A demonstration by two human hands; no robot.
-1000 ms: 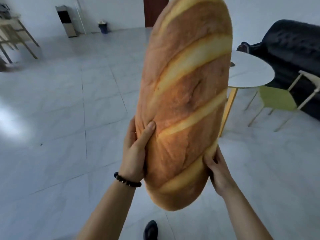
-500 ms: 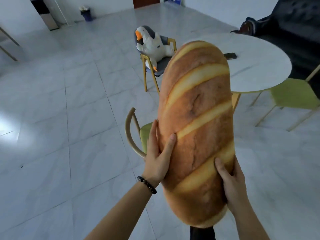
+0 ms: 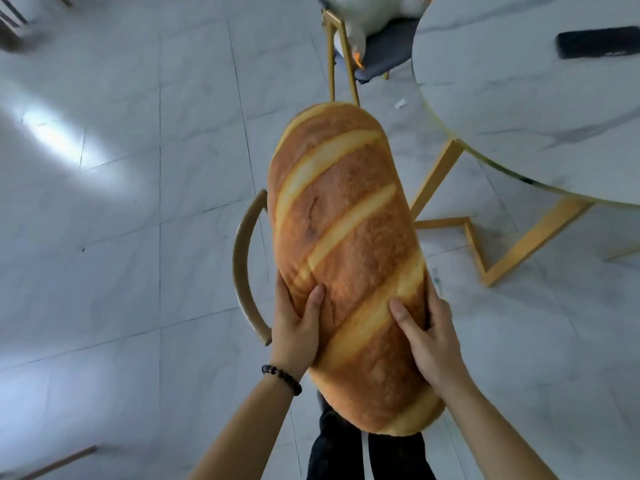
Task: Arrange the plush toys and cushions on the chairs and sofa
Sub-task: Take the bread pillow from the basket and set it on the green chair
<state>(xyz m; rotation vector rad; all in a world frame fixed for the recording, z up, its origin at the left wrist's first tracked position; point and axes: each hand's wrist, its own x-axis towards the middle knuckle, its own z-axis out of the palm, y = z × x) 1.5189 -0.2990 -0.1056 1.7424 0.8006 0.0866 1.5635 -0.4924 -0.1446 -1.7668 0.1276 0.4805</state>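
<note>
A long bread-loaf cushion (image 3: 346, 244), golden brown with pale diagonal stripes, fills the middle of the view. My left hand (image 3: 296, 323) grips its lower left side and my right hand (image 3: 427, 337) grips its lower right side. The cushion hangs over a chair whose curved wooden backrest (image 3: 242, 268) shows to its left; the seat is hidden under the cushion. A white goose plush toy (image 3: 360, 22) with an orange beak lies on a grey-seated chair (image 3: 384, 46) at the top.
A round white marble-look table (image 3: 519, 98) with yellow metal legs (image 3: 502, 251) stands at the right; a black flat object (image 3: 599, 41) lies on it. Pale tiled floor (image 3: 121, 202) spreads to the left. My dark trouser legs show below the cushion.
The view has tilted down and closer to the chair. The cushion has come lower over the chair, still held in both hands, and the goose chair now sits at the top edge.
</note>
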